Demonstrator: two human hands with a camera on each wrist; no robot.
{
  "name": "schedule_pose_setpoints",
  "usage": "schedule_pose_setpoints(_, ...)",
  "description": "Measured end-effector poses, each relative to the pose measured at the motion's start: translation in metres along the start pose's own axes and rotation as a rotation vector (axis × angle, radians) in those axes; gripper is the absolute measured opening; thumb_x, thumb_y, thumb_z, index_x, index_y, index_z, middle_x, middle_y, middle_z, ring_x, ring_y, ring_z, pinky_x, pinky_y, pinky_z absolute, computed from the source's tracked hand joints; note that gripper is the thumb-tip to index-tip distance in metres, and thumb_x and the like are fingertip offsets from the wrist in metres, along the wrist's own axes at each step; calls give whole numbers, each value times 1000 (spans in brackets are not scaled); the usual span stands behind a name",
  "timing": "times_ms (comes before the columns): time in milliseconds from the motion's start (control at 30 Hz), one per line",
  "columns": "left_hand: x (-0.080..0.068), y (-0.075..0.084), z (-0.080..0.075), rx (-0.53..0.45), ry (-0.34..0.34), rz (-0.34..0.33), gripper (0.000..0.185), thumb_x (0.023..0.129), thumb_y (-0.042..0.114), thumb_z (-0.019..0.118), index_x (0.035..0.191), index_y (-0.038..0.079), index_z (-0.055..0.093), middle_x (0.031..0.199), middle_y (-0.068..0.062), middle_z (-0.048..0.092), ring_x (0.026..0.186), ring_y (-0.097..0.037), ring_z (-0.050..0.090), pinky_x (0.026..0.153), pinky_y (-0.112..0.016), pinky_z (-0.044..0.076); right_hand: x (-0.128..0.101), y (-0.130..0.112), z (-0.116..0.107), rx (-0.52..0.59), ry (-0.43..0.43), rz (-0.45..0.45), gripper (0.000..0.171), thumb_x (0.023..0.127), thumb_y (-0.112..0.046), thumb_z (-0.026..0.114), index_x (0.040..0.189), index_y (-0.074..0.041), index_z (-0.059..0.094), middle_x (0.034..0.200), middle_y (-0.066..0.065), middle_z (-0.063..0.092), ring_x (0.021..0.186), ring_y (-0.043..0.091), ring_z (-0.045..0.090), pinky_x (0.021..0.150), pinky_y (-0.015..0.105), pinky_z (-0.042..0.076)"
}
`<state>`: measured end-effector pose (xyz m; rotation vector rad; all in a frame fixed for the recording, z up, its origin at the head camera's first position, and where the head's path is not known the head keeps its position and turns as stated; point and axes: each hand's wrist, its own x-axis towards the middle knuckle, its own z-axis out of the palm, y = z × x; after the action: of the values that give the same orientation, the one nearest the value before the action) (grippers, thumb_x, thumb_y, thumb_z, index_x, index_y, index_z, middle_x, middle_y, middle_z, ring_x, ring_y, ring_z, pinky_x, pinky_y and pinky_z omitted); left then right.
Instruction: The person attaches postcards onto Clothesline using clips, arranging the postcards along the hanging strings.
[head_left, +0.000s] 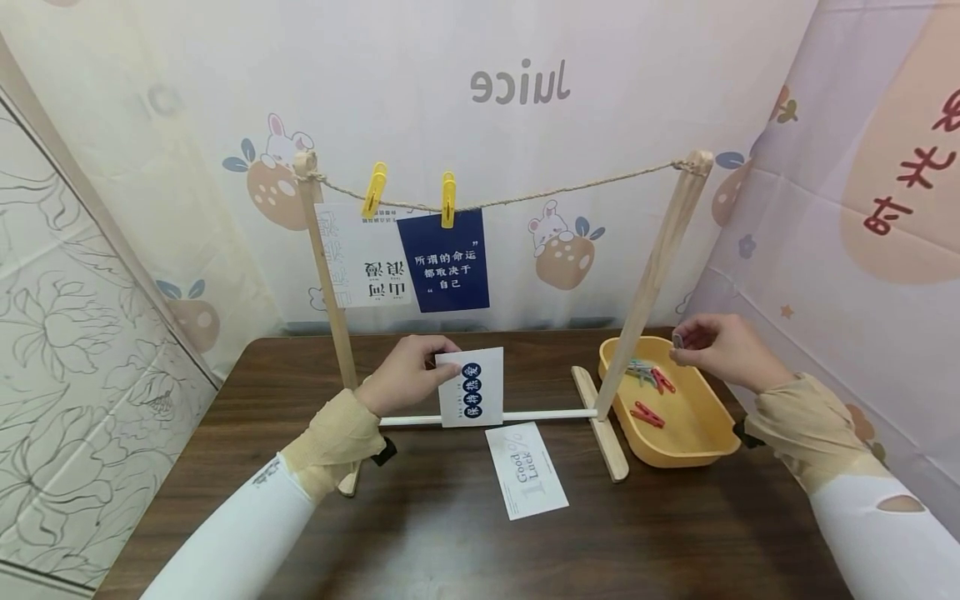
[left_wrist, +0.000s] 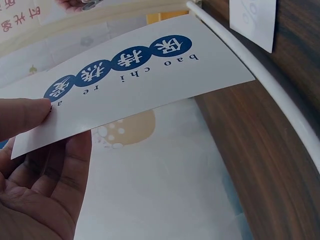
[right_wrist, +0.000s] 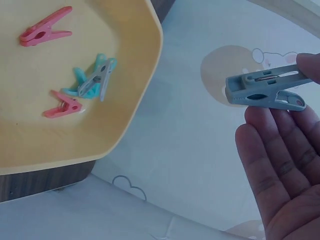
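My left hand point(head_left: 438, 368) pinches a white card point(head_left: 471, 387) printed with blue circles by its left edge. It holds the card upright over the white bottom rod point(head_left: 547, 413) of a wooden rack. In the left wrist view the thumb lies on top of the card point(left_wrist: 150, 80) and the fingers point(left_wrist: 70, 165) are under it. My right hand point(head_left: 686, 346) hovers above the yellow tray point(head_left: 678, 454) and pinches a grey clothespin point(right_wrist: 265, 91) between thumb and fingertips. Red, teal and grey clothespins point(right_wrist: 92, 82) lie in the tray point(right_wrist: 135, 30).
A twine line point(head_left: 525, 197) runs between two wooden posts. Two yellow pegs point(head_left: 447, 198) hold a white card point(head_left: 367, 258) and a dark blue card point(head_left: 446, 262) on it. A "Good Luck" card point(head_left: 527, 469) lies flat on the dark wooden table point(head_left: 420, 533). Curtains close in the back and sides.
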<state>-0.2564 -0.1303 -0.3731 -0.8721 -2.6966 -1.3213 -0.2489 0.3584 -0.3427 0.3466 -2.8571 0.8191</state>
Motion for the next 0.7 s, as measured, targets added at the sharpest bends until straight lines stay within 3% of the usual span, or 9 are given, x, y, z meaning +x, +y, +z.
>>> schedule_pose_setpoints(400,3,15,-11,-15,35,43,11,101,7,74,110,2,78,99,-9,79,77,-13,63,69,-28,53,-2,-13,-6,21,72,-52,24,87,-5,88,105,5,75,90,13,76,73,-2,63,64,18,54)
schedule_pose_setpoints(700,4,27,-14,-57,62,75,10,100,4,75,108,0,78,100,-12,80,76,-12,65,68,-26,54,-3,-26,-9,33,115,-112,22,86,-6,90,103,1,78,89,10,76,71,-2,64,64,14,52)
